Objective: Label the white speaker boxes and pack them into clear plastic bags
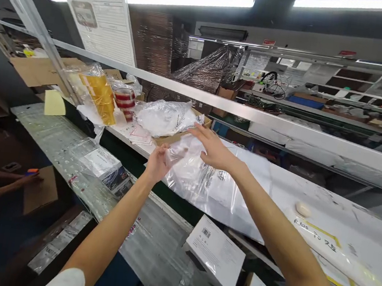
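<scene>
My left hand (pixel 158 161) pinches the near-left edge of a clear plastic bag (pixel 187 173) with printed warning text. My right hand (pixel 214 148) is stretched out above that bag, fingers extended and thumb apart; its fingertips come close to a second pile of clear bags (pixel 166 117) in an open cardboard box. Whether those fingertips touch plastic I cannot tell. Beneath the pinched bag lies a stack of flat clear bags (pixel 241 192) on the white ledge.
White boxes with barcodes (pixel 216 254) sit below the ledge at right. A bagged box (pixel 103 164) rests on the grey conveyor (pixel 153 241). Yellow tape rolls (pixel 99 95) and red tape rolls (pixel 125 101) stand at back left. Another person's hand (pixel 33 178) holds cardboard at far left.
</scene>
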